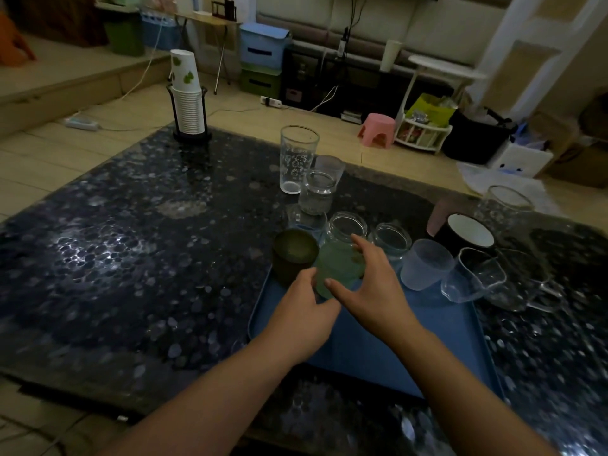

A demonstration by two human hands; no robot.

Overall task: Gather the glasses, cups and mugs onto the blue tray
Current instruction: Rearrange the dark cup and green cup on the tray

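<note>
A blue tray (368, 353) lies on the dark pebble-patterned table, near its front edge. A pale green cup (339, 263) stands at the tray's far left; my left hand (301, 307) and my right hand (365, 284) both wrap around it. A dark olive cup (294, 255) stands just left of it. Along the tray's far edge stand two clear jars (347, 227) (391, 240), a frosted cup (426, 268), a clear glass mug (472, 276) and a black mug (468, 233). Beyond the tray stand a tall printed glass (297, 159), a small jar (317, 192) and a frosted tumbler (330, 167).
A stack of paper cups (186, 93) in a black holder stands at the table's far left. More clear glassware (506, 209) sits at the right beside the tray. On the floor behind are a pink stool (378, 130), boxes and cables.
</note>
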